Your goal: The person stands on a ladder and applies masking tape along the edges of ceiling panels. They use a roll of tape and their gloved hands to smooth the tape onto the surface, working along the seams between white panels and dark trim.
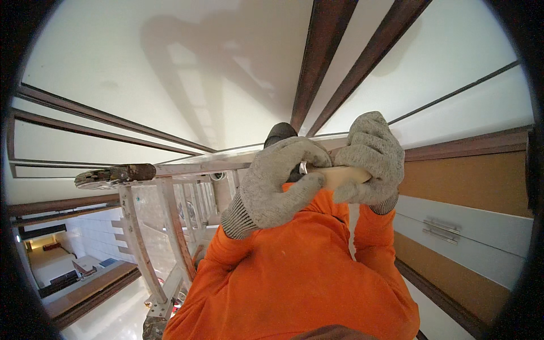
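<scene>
Both my hands wear grey knit gloves and orange sleeves, raised close to the camera. My right hand (371, 158) is closed around the pale wooden handle (343, 177) of a tool. My left hand (280, 181) wraps over the front of the same tool, by its metal collar (303, 168). A dark rounded end (280, 133) of the tool sticks up above the left glove toward the white ceiling. The working end is mostly hidden by the gloves.
A paint-stained aluminium ladder (164, 226) stands below me at left, its top cap (116, 174) level with my hands. Dark brown trim strips (323, 62) cross the white ceiling. A wall with tan and white panels (464, 221) lies at right. Far below left is a room floor.
</scene>
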